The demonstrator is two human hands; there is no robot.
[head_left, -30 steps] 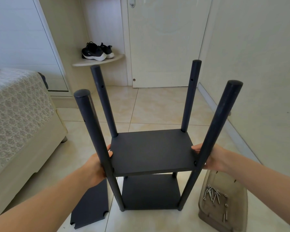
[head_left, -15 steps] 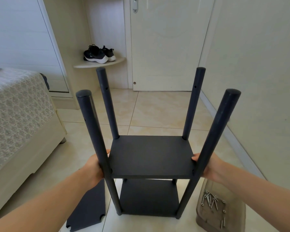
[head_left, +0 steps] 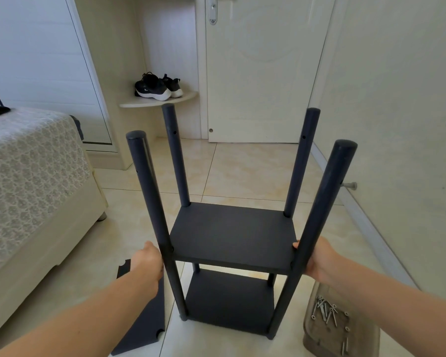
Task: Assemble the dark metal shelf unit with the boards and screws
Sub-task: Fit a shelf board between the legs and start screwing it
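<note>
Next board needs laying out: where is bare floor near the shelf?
Bare tiles between the bed and the shelf, and between the shelf and the door. Crowded close in: spare board on the left, screw tray on the right.

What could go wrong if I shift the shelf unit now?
The protruding screw in the near right post could scrape the wall. The screw tray sits close by that post's foot, so a sideways shift might knock it and scatter the screws.
</note>
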